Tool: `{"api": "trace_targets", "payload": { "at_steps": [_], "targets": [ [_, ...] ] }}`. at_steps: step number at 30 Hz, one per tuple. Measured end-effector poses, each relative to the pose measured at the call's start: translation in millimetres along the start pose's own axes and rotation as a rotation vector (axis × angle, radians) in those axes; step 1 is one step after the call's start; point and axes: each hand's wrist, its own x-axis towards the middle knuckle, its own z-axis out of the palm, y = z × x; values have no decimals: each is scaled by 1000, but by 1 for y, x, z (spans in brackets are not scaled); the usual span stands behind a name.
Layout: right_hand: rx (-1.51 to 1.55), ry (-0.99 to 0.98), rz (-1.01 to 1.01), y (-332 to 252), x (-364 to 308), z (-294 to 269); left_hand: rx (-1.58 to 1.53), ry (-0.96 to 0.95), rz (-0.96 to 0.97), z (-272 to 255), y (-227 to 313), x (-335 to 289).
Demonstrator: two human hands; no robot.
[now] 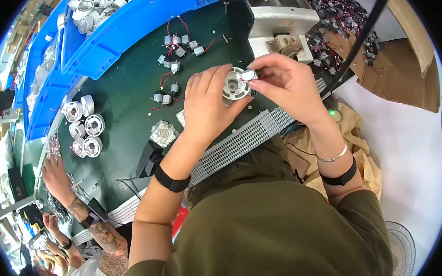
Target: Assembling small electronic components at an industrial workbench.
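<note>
Left hand (206, 99) curled round a white round housing (234, 84); right hand (295, 87) pinching a small silvery part (248, 75), likely a motor, at the housing's right edge, over the green tabletop (120, 106). Part looks not yet seated. Similar housings (94, 124) grouped leftward, perhaps done; loose motors (180, 52) with red wires lie beyond, unfitted. Housing open-faced, pale-rimmed, greyish centre

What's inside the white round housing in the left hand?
Inside the white round housing, a grey centre piece shows. The right hand holds a small silver part over its upper right, covering what lies there; the left hand hides some left edge.
</note>
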Motion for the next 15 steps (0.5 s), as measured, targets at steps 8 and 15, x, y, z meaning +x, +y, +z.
{"api": "trace_targets", "payload": {
  "at_steps": [8, 15],
  "targets": [
    [-834, -148, -306, 0, 18, 15, -344, -13, -47, 5, -7, -4],
    [-367, 132, -625, -49, 62, 9, -470, 35, -41, -7, -14, -7]
  ]
}}
